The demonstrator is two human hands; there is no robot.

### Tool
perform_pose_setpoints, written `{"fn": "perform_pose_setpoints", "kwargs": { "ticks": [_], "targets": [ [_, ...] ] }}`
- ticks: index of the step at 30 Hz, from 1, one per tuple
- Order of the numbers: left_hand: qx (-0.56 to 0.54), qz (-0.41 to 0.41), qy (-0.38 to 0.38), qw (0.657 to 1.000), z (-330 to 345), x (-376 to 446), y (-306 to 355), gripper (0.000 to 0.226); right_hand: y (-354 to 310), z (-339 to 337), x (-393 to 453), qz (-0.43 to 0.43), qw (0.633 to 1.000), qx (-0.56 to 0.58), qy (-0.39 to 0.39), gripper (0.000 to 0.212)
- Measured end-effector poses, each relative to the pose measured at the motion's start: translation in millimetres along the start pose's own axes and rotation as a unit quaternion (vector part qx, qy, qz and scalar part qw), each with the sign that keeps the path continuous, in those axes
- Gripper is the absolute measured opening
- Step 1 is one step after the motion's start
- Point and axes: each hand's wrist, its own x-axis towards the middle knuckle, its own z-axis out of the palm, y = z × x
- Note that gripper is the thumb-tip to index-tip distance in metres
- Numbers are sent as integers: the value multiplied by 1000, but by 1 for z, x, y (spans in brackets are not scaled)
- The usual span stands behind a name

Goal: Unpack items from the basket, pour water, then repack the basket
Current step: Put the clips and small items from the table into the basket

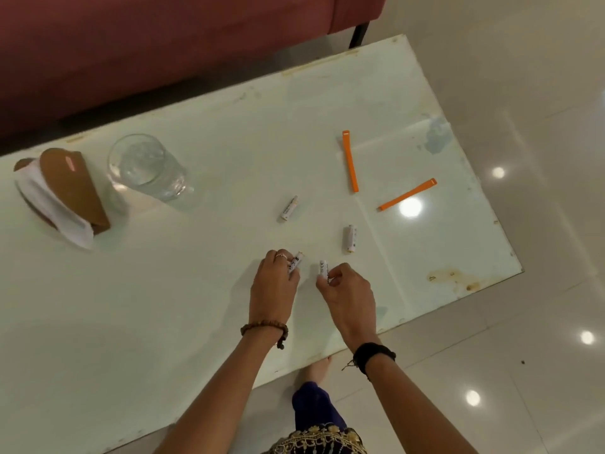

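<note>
Over a pale glass surface (196,273), the left hand (274,286) pinches one small white battery (295,262) while the right hand (348,294) clamps another (323,269), the two hands close but apart; two more batteries (289,208) (349,238) lie just beyond the hands; two orange strips (350,161) (407,194) sit farther out to the right; a glass of water (147,167) and a brown napkin holder (68,194) stand well off to the left.

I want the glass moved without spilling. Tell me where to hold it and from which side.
Wrap the grip round the glass at mid-wall, coming from its right, the open table side. It stands upright with water inside, and the brown napkin holder crowds its left.
</note>
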Motion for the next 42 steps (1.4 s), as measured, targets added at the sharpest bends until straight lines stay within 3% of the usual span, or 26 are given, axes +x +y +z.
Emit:
{"fn": "perform_pose_setpoints", "kwargs": {
  "ticks": [8,20,26,29,34,38,42],
  "targets": [
    [-128,-104,113,980,-99,-59,-94,12,-89,56,-90,-56,994,89,-43,12],
    [-183,-239,282,911,-376,-194,-335,17,-323,288,-291,-157,945,187,-218,13],
    [-139,-278,392,866,-481,-234,-435,14,-434,389,-358,-274,906,182,-266,12],
    [-150,-313,395,850,-503,-225,-472,4,-472,434,-371,-310,896,131,-288,10],
    [-94,-354,305,879,-515,-193,-536,24,-508,494,-368,-367,896,-37,-247,19],
    [-19,-348,225,910,-495,-172,-562,26,-513,523,-363,-424,869,-183,-178,23],
    [-38,-351,210,912,-478,-166,-577,25,-504,534,-355,-443,846,-264,-138,39]
  ]
}}
